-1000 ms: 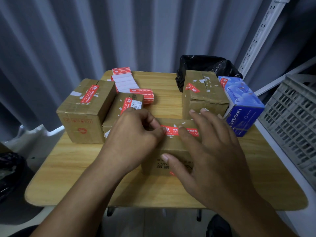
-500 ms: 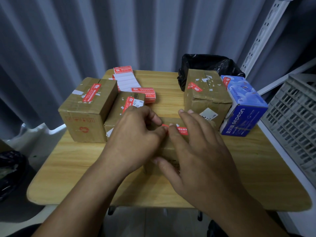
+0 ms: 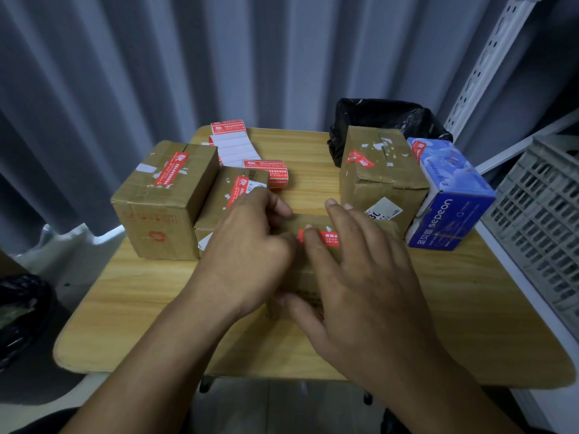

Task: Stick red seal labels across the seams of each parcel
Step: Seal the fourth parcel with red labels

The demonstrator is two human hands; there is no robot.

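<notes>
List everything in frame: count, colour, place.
table: 1, light wood, centre
parcels: 4, brown cardboard; large at left, small beside it, tall at right rear, one under the hands
blue box: 1, blue and white, right of the tall parcel, touching it
seal labels: red; one each on the large, small and tall parcels and the blue box, one being pressed down on the front parcel
label roll: 1, red and white, rear centre, strip trailing back
black bag: 1, behind the tall parcel
crate: 1, grey, right edge
curtain: grey, backdrop
upright: 1, white perforated, top right
left hand: on the front parcel
right hand: fingers on the label
</notes>
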